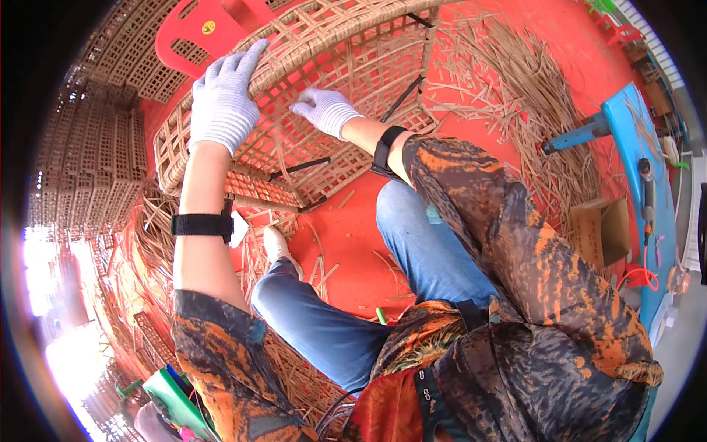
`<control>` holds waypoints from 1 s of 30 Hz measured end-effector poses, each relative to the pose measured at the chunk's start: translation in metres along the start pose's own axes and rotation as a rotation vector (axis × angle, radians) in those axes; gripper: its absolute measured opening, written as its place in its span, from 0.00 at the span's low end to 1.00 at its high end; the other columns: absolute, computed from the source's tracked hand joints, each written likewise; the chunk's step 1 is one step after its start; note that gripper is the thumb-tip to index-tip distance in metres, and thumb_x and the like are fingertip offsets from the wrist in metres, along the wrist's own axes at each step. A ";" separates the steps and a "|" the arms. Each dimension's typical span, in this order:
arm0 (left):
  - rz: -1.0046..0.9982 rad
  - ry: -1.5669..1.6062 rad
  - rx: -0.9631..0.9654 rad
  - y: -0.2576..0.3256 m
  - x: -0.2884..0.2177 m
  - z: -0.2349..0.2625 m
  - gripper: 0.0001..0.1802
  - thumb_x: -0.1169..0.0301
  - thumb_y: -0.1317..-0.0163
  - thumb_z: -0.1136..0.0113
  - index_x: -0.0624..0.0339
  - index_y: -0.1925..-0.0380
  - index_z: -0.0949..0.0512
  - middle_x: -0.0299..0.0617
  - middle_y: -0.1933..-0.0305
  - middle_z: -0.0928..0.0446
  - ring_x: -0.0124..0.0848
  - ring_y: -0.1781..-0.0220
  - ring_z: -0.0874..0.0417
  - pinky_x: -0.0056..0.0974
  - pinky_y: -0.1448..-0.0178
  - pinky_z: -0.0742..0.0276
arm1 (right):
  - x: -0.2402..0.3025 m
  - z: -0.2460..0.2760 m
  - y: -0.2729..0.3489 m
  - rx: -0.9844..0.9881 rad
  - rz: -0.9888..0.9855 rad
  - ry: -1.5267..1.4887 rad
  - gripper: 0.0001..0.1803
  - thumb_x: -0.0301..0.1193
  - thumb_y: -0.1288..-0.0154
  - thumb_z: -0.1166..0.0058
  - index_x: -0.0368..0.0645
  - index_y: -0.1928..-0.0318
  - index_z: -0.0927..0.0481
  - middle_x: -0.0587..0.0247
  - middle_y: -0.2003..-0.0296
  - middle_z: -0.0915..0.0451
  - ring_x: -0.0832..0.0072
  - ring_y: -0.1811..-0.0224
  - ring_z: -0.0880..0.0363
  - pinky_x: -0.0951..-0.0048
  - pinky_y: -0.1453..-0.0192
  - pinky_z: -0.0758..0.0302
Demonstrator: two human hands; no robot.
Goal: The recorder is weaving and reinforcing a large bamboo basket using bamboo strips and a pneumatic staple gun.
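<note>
Before me, in the head view, the woven basket [387,70] leans tilted on the red floor [353,250], with its open inside turned partly toward my body. I judge that the weaving is well advanced: the walls already make a lattice, and a thick rim [324,37] runs along the upper edge. Dark pieces cross some corners, and a loose thin strip seems to hang inside, so perhaps some finishing is left; I cannot be sure.

With my gloved left hand [224,103] I touch the rim; its fingers lie long over it, slightly parted, but the thumb is hidden, so I cannot tell if they pinch. My gloved right hand [326,112] is before the opening, its fingers bent and close together; whether they hold a strip, I cannot tell.

Many loose strips [519,81] are scattered to the right, near a blue counter [626,118]; at left are stacked woven pieces [88,166].
</note>
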State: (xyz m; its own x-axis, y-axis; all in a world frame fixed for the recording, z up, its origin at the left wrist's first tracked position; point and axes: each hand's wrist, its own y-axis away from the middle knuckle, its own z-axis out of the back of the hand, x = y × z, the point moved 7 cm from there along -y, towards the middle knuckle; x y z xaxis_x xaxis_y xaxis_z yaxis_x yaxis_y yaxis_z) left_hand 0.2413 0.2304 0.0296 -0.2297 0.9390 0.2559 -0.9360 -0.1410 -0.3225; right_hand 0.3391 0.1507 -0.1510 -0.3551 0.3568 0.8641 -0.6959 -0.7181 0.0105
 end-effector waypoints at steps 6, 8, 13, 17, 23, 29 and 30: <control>-0.036 -0.041 -0.097 0.001 -0.004 0.012 0.46 0.78 0.50 0.40 0.34 0.29 0.38 0.39 0.36 0.27 0.40 0.32 0.29 0.50 0.33 0.32 | -0.034 -0.035 -0.019 0.056 0.004 0.158 0.23 0.47 0.37 0.42 0.48 0.48 0.20 0.49 0.56 0.16 0.53 0.49 0.19 0.57 0.43 0.25; -0.052 -0.050 -0.132 0.008 -0.002 0.013 0.45 0.78 0.51 0.40 0.35 0.30 0.37 0.39 0.38 0.26 0.40 0.34 0.28 0.50 0.35 0.31 | -0.040 -0.037 -0.014 -0.024 -0.129 0.157 0.22 0.47 0.37 0.43 0.50 0.47 0.20 0.50 0.56 0.16 0.54 0.50 0.18 0.57 0.43 0.24; -0.037 0.064 -0.195 -0.011 -0.002 0.014 0.43 0.81 0.52 0.38 0.36 0.33 0.32 0.41 0.38 0.26 0.45 0.37 0.25 0.47 0.34 0.28 | -0.076 -0.053 -0.033 0.126 0.002 0.239 0.24 0.47 0.38 0.44 0.50 0.46 0.20 0.52 0.54 0.16 0.55 0.50 0.18 0.58 0.44 0.23; -0.073 -0.017 -0.313 -0.036 0.035 0.004 0.33 0.74 0.46 0.39 0.36 0.38 0.27 0.36 0.43 0.24 0.39 0.45 0.20 0.47 0.42 0.24 | -0.055 -0.070 -0.047 0.165 -0.017 0.175 0.22 0.47 0.38 0.45 0.49 0.49 0.19 0.55 0.59 0.14 0.56 0.53 0.16 0.57 0.46 0.22; 0.126 -0.078 -0.271 -0.080 0.083 -0.051 0.29 0.74 0.41 0.43 0.38 0.38 0.28 0.38 0.45 0.22 0.40 0.45 0.19 0.47 0.42 0.24 | -0.092 -0.083 -0.079 0.225 -0.109 0.242 0.22 0.48 0.38 0.46 0.43 0.60 0.15 0.48 0.63 0.16 0.52 0.56 0.17 0.56 0.50 0.23; 0.279 -0.164 -0.191 -0.095 0.149 -0.091 0.24 0.73 0.38 0.46 0.41 0.41 0.26 0.39 0.45 0.20 0.40 0.46 0.18 0.49 0.41 0.27 | -0.129 -0.081 -0.045 0.450 -0.063 0.375 0.21 0.48 0.37 0.48 0.44 0.60 0.15 0.45 0.65 0.17 0.49 0.60 0.17 0.55 0.52 0.23; 0.286 -0.145 -0.194 -0.094 0.147 -0.102 0.24 0.73 0.38 0.46 0.41 0.41 0.26 0.39 0.45 0.20 0.40 0.46 0.18 0.49 0.41 0.27 | -0.152 -0.076 -0.036 0.484 -0.070 0.439 0.21 0.48 0.36 0.48 0.44 0.60 0.15 0.45 0.65 0.17 0.49 0.60 0.18 0.55 0.52 0.23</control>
State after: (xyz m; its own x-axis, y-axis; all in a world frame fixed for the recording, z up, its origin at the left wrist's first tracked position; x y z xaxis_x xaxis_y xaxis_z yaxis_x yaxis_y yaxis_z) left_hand 0.3224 0.4139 0.0048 -0.5233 0.8139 0.2524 -0.7635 -0.3163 -0.5631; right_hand 0.3703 0.1681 -0.3207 -0.6124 0.5494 0.5685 -0.4033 -0.8356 0.3730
